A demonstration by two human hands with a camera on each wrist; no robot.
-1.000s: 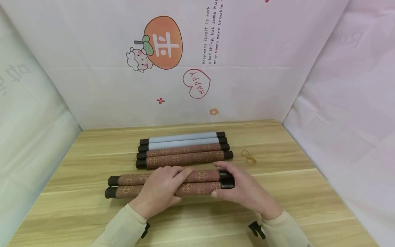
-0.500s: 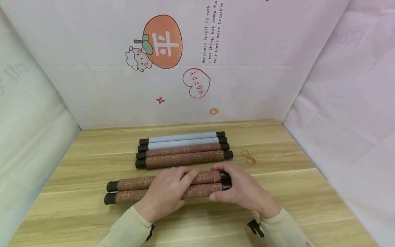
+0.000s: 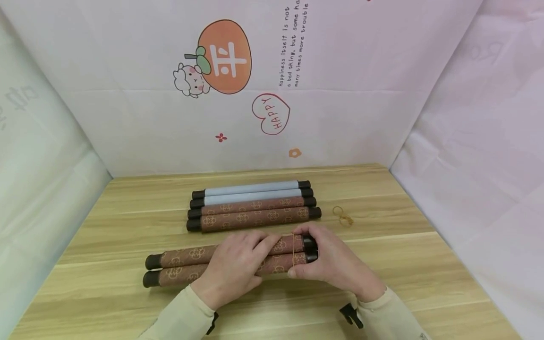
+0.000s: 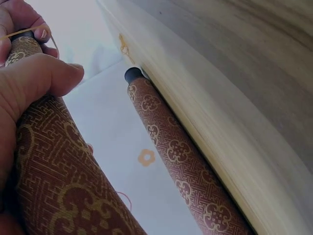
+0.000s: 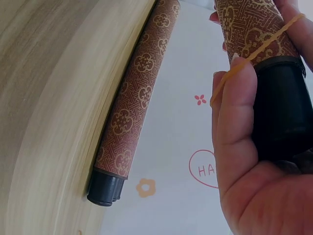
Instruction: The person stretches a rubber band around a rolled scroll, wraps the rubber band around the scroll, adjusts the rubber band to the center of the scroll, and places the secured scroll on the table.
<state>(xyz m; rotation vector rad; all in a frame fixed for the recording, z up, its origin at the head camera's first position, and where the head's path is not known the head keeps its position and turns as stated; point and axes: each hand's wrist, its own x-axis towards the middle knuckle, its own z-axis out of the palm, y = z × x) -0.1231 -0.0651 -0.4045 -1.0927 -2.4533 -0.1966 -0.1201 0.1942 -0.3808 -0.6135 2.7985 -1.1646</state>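
Yellow rubber band (image 5: 276, 37) slides inward, hooked by right hand (image 3: 333, 262), left hand (image 3: 234, 267) gripping brown-gold brocade rolls (image 3: 184, 273); slack hold risks snapback

Head view: we record bright, diffuse, fairly even light. The cloth (image 3: 348, 118) tints bluish at left, pinkish at upper right; its printed lettering (image 3: 293, 47) reads sharply. We note soft shadow under the near rolls (image 3: 193, 254) and a pale sheen on the wooden table (image 3: 272, 326) at bottom centre. Both wrist views we find dimmer and greyer, the table edge bowing with lens distortion.
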